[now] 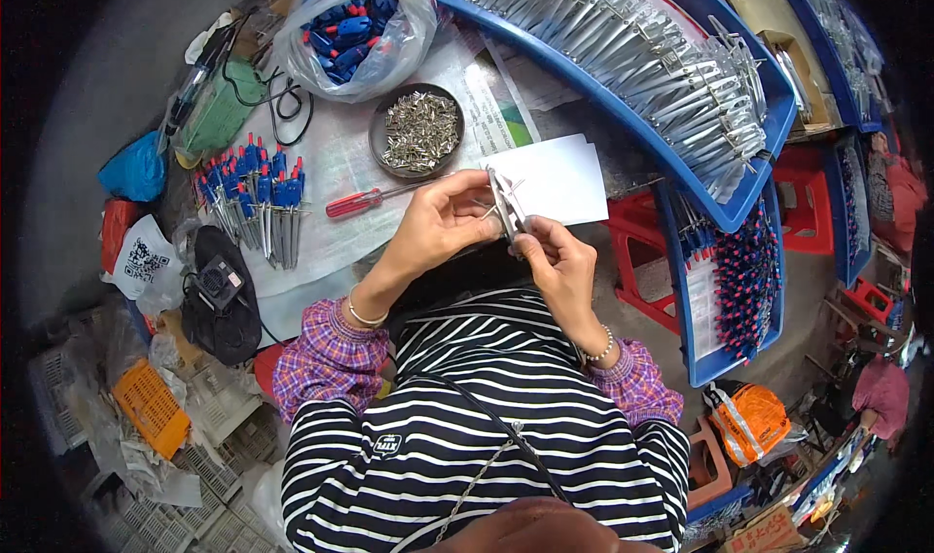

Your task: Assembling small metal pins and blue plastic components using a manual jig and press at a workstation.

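Note:
Above the table's near edge, a silver two-legged metal compass (507,205) is held between both hands. My left hand (438,220) pinches it from the left with thumb and fingers. My right hand (562,269) grips its lower end, where the fingers hide part of it. Just beyond lies a sheet of white paper (564,176). A red-handled screwdriver (354,203) rests left of my left hand, its tip end hidden behind that hand. Behind it stands a dark round bowl (377,146) of small metal fittings (420,131).
Compasses with blue and red tops (255,198) lie piled at left. Beyond stands a plastic bag (413,42) of blue parts. A large blue tray (623,130) of metal compasses fills the back right; a lower blue tray (699,310) sits near red stools (632,261).

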Demonstrator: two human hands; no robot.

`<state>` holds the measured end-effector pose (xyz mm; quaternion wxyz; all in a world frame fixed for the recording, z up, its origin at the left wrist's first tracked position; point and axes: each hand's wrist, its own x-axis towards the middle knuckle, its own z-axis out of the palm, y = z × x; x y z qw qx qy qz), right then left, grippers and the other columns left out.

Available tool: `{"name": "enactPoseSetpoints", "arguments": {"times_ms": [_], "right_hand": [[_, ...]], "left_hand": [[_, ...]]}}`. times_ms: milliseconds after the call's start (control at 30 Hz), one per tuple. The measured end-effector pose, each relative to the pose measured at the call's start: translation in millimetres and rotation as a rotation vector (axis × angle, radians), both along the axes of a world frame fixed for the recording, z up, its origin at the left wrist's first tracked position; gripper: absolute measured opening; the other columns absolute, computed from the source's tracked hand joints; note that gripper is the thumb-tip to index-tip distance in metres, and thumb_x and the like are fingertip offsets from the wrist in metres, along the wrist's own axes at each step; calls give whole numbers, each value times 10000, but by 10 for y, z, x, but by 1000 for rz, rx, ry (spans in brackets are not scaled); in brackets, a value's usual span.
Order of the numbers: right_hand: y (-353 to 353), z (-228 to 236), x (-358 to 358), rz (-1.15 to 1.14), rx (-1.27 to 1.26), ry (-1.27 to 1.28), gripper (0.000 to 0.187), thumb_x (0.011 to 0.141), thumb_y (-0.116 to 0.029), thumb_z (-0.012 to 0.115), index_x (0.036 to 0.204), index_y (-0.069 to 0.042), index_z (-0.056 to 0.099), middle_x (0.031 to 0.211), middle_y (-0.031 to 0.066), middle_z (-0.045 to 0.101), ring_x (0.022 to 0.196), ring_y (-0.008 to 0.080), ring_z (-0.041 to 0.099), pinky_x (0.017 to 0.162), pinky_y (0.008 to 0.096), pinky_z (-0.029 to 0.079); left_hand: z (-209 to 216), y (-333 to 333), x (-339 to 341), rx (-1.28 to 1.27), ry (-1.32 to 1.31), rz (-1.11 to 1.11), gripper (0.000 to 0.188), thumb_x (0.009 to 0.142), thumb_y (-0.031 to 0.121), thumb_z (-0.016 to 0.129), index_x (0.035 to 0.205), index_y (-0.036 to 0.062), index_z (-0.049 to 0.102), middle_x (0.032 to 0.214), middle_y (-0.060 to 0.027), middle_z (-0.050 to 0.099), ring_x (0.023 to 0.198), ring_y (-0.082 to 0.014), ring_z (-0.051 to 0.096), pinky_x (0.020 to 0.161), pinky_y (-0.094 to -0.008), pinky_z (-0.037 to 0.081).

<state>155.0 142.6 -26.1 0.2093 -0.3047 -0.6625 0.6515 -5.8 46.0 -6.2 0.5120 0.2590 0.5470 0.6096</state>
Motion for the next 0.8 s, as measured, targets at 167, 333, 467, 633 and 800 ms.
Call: {"name": "enactPoseSetpoints", "arguments": {"times_ms": [167,333,467,633,800], "right_hand": [[-7,17,13,68,177,-99,192,848,-52,630,994,69,604,818,107,683,734,137,670,601,242,517],[-71,-65,27,128,-352,28,194,874,-6,575,1047,76,599,911,100,673,816,152,659,734,236,517],[-59,-17,23,242,-398,49,245,887,-2,550,1119,70,586,940,101,673,859,145,646,773,245,513],[-204,-127,29,205,-362,98,249,880,-1,557,1117,63,597,926,96,678,841,123,636,765,239,512],[-203,-161,36,177,-166,24,240,873,-6,572,1104,35,621,907,80,685,822,109,630,758,221,505]], "left_hand": [[80,19,59,34,65,40,416,806,-17,640,1197,-55,500,1069,-110,588,910,-166,611,780,-271,517],[45,-7,18,-54,13,34,330,808,-22,637,1127,-53,556,936,-78,629,818,-127,608,714,-239,504],[1,-19,64,-33,41,84,296,810,-25,638,1099,-53,580,913,-77,636,779,-104,598,666,-228,500],[-51,-42,125,-34,91,107,299,806,-35,641,1092,-82,566,921,-97,639,769,-106,609,683,-233,525],[-91,-45,153,-25,32,122,309,803,-26,656,1101,-58,581,862,-87,640,711,-102,598,622,-229,501]]}}
